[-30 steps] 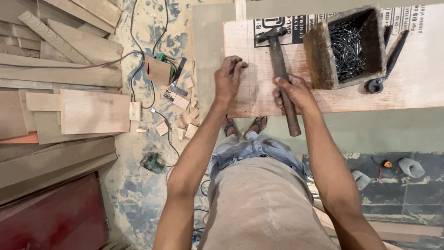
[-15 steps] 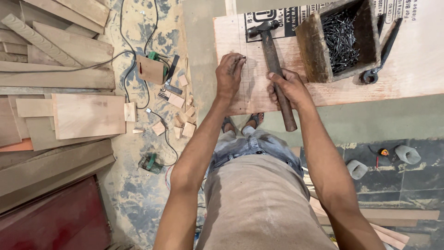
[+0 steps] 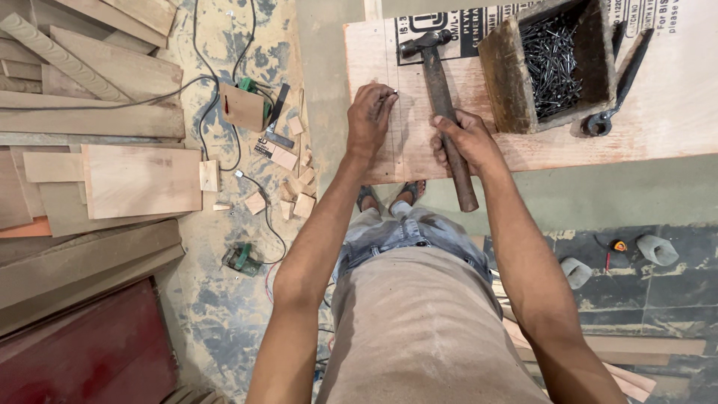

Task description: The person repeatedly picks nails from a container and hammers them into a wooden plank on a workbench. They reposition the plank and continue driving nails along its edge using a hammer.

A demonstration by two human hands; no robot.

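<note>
At the far left, long wooden planks [image 3: 90,120] lie stacked on the dusty floor, with a flat square plywood offcut [image 3: 142,179] resting on top of them and a dark red panel [image 3: 82,352] below. Just right of the stack, a black cable [image 3: 224,90] winds across the floor past a small green power tool [image 3: 241,259] and a scatter of little wood blocks [image 3: 295,202]. Further right begins the plywood sheet [image 3: 389,161], pale pink and laid flat, its near edge running across the view. The left hand [image 3: 370,120] rests on this sheet close to its left end, the fingers pinched together on a small nail [image 3: 392,93] that stands on the board beside a thin pencil line. Just to the right, the right hand [image 3: 467,142] is clenched around the middle of the dark handle of a hammer [image 3: 441,90], whose metal head sits on the board further from the person than the nail, while the handle's butt sticks out past the near edge of the sheet. Right of the hammer stands an open wooden box [image 3: 508,82] filled with loose nails, and beside it a dark metal hand tool [image 3: 617,82] lies on the sheet. Below the sheet at the right, dark floor tiles [image 3: 658,299] show.
</note>
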